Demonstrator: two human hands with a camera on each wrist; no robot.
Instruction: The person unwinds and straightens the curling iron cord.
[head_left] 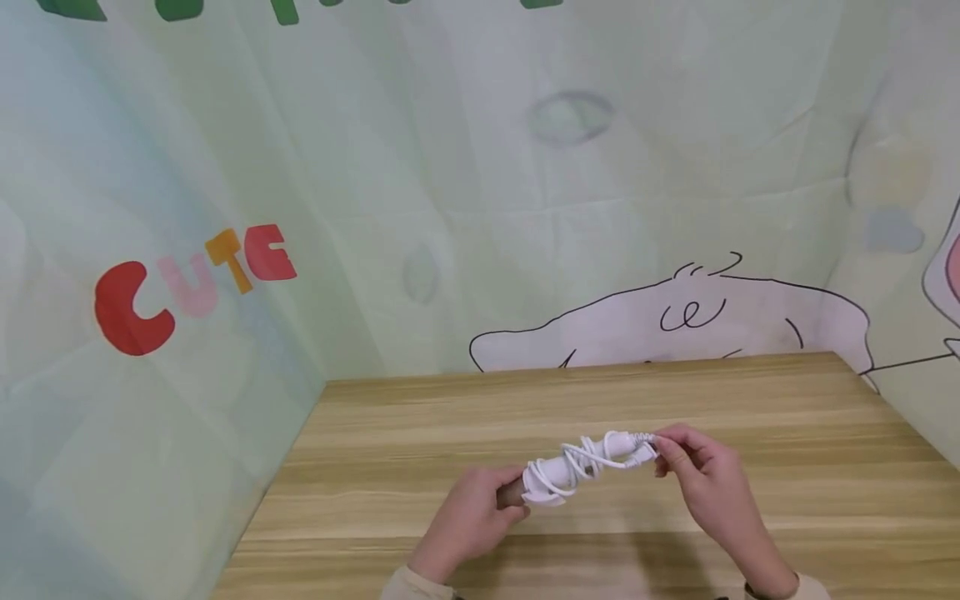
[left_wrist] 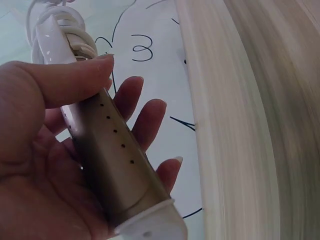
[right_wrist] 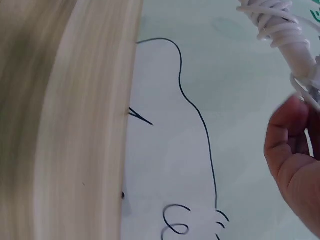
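A slim hair iron, with a white handle (head_left: pixel 556 472) and a gold-brown barrel (left_wrist: pixel 112 150) dotted with small holes, is held above the table at a slant. My left hand (head_left: pixel 472 515) grips the barrel, thumb across its top and fingers beneath. A white end piece (left_wrist: pixel 155 225) shows at the near end of the barrel in the left wrist view. Around the handle winds a white cord (head_left: pixel 583 457) in several loops. At the handle's far end my right hand (head_left: pixel 708 483) pinches the cord with thumb and fingertips, close beside a white plug (head_left: pixel 642 455).
Beneath both hands is a wood-grain table (head_left: pixel 405 433). Behind it and along the left hangs a pale green cloth backdrop (head_left: pixel 420 167), printed with cartoon outlines and coloured letters (head_left: pixel 135 308). The cloth meets the table's back edge.
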